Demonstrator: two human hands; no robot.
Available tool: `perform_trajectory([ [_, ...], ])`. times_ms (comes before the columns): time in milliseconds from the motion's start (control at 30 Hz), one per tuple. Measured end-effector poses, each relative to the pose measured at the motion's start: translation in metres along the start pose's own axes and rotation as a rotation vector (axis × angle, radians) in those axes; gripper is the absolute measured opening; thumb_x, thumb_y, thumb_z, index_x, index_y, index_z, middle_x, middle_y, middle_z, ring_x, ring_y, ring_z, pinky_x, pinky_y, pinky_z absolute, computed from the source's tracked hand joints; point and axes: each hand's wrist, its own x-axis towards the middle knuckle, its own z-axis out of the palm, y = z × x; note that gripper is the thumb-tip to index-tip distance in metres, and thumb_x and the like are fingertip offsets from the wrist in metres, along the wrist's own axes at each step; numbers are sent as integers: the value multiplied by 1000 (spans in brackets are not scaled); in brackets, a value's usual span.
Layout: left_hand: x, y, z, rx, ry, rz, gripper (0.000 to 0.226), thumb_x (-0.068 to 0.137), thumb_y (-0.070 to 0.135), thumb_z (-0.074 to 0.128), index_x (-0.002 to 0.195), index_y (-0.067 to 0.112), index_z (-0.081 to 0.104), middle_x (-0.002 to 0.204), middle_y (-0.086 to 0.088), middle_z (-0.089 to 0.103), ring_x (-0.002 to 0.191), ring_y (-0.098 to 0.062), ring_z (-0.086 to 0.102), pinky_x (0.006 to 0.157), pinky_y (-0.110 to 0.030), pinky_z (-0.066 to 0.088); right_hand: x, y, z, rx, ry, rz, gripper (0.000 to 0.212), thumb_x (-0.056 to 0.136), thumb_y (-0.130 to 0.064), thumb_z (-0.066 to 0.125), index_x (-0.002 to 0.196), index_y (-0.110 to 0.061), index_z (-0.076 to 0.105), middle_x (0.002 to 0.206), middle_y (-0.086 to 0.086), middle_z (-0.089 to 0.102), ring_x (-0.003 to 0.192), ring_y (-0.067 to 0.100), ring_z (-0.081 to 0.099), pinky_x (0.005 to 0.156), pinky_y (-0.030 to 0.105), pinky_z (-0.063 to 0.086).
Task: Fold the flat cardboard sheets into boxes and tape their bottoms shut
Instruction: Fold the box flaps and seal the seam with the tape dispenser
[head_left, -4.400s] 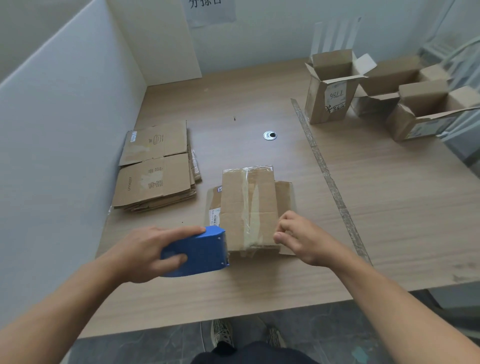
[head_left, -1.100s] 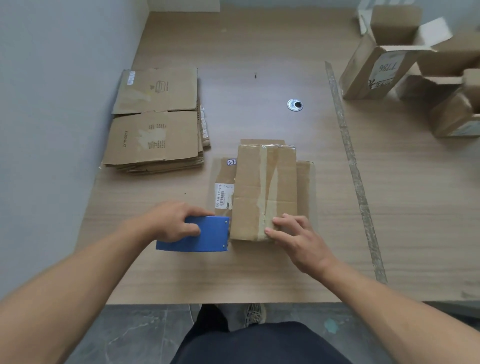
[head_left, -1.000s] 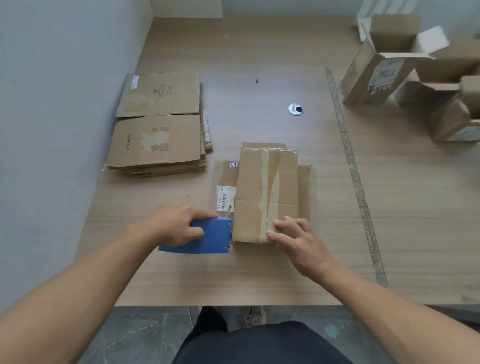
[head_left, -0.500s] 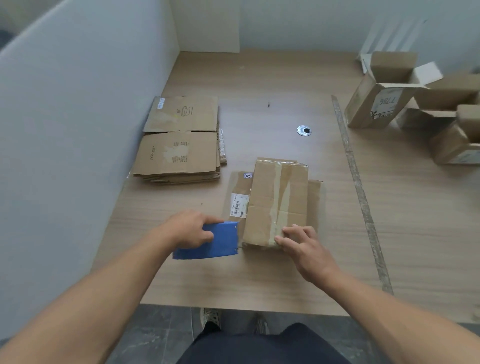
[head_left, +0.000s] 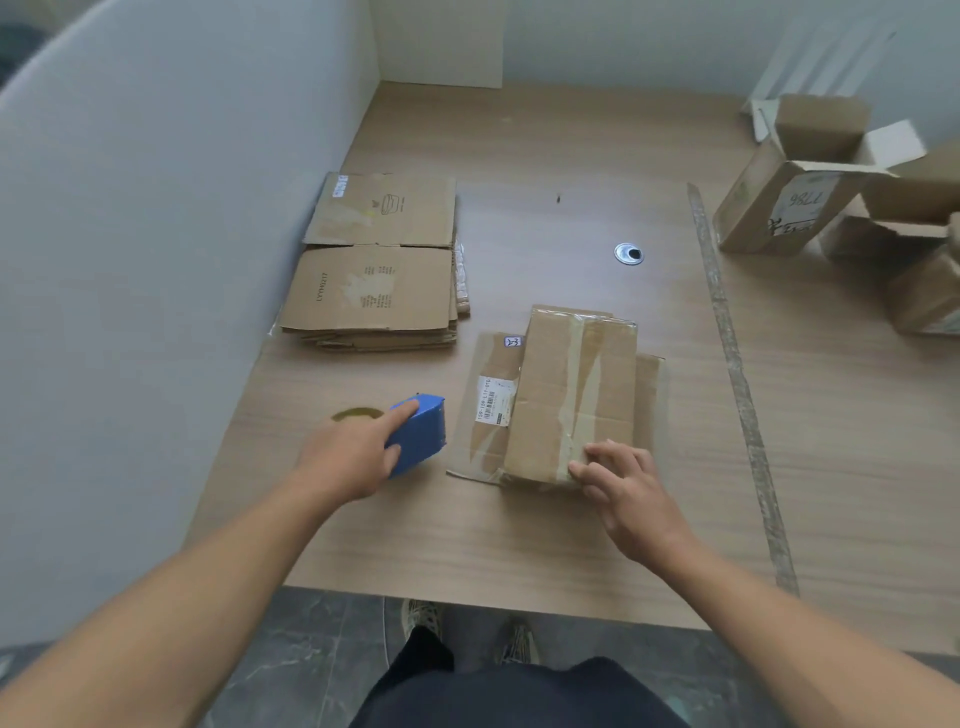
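A cardboard box (head_left: 566, 395) lies upside down near the table's front, its bottom flaps closed under clear tape along the middle seam. My right hand (head_left: 623, 480) presses its fingertips on the near end of the box, over the tape. My left hand (head_left: 353, 454) grips a blue tape dispenser (head_left: 418, 434) left of the box, a short gap from its side. A stack of flat cardboard sheets (head_left: 376, 260) lies further back on the left.
Several folded open boxes (head_left: 795, 182) stand at the back right. A white partition wall (head_left: 156, 260) borders the table's left side. A metal cable hole (head_left: 628, 253) sits mid-table and a strip of tape (head_left: 727, 332) runs front to back on the right.
My left hand has pulled the blue dispenser left, away from the box's near edge. My right hand stays pressed on the near end of the box. The camera has tilted and shifted.
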Motion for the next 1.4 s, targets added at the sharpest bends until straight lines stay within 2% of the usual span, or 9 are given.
perform_trajectory([
  [267, -10, 2, 70, -77, 270, -133, 71, 95, 25, 56, 157, 36, 21, 91, -7, 62, 73, -26, 52, 67, -36, 41, -8, -9, 0, 111, 81, -49, 46, 83, -5, 75, 122, -26, 64, 138, -2, 44, 127, 27, 39, 89, 46, 53],
  [367, -15, 11, 79, -151, 445, -131, 69, 83, 21, 73, 147, 29, 47, 122, -21, 60, 99, -41, 57, 80, -49, 51, -9, -12, -4, 88, 118, -55, 49, 81, -9, 78, 125, -27, 66, 147, 3, 43, 131, 30, 39, 98, 38, 43],
  [500, -29, 54, 67, -457, 610, 254, 49, 90, 32, 59, 136, 17, 60, 138, -11, 55, 122, -26, 48, 106, -35, 38, -16, -9, -2, 115, 152, -31, 53, 82, -13, 77, 131, -23, 62, 149, 6, 42, 137, 31, 34, 115, 28, 25],
  [633, -20, 93, 61, -506, 510, 471, 39, 88, 18, 72, 125, 10, 68, 128, -5, 66, 114, -19, 61, 99, -30, 50, -19, 5, 0, 146, 155, -48, 42, 84, -11, 72, 125, -13, 67, 137, 9, 55, 134, 29, 40, 111, 34, 34],
  [733, -13, 108, 62, -517, 484, 343, 28, 86, 6, 75, 114, 6, 73, 115, -3, 72, 101, -21, 70, 90, -25, 54, -16, 10, -4, 114, 154, -108, 37, 79, -11, 79, 114, -8, 70, 120, 7, 63, 116, 24, 48, 92, 42, 53],
  [833, -16, 119, 60, -658, 424, 112, 31, 93, 9, 66, 123, 7, 69, 119, -2, 70, 108, -18, 65, 93, -5, 31, -14, 12, -9, 31, 105, -186, 44, 74, -12, 85, 114, -14, 66, 114, 1, 57, 103, 24, 47, 80, 39, 56],
  [1033, -17, 135, 57, -800, 378, -157, 30, 97, 16, 60, 126, 16, 69, 120, 2, 71, 111, -17, 63, 95, -22, 42, -8, 30, -10, 92, -86, -140, 37, 81, -21, 79, 116, -24, 69, 147, 5, 49, 138, 38, 37, 103, 48, 44],
  [1300, -19, 141, 61, -834, 355, -291, 22, 97, 22, 60, 113, 13, 73, 104, -5, 72, 103, -24, 64, 88, -28, 44, -1, 30, -23, -129, -90, -283, 50, 73, -23, 85, 119, -27, 66, 133, 6, 61, 116, 37, 59, 82, 44, 59],
  [1400, -23, 147, 59, -859, 344, -351, 26, 98, 21, 60, 119, 13, 71, 111, -5, 72, 109, -22, 63, 95, -27, 42, -10, 26, -12, -50, -71, -193, 45, 83, -21, 76, 124, -30, 58, 142, 5, 54, 127, 37, 50, 84, 50, 57],
])
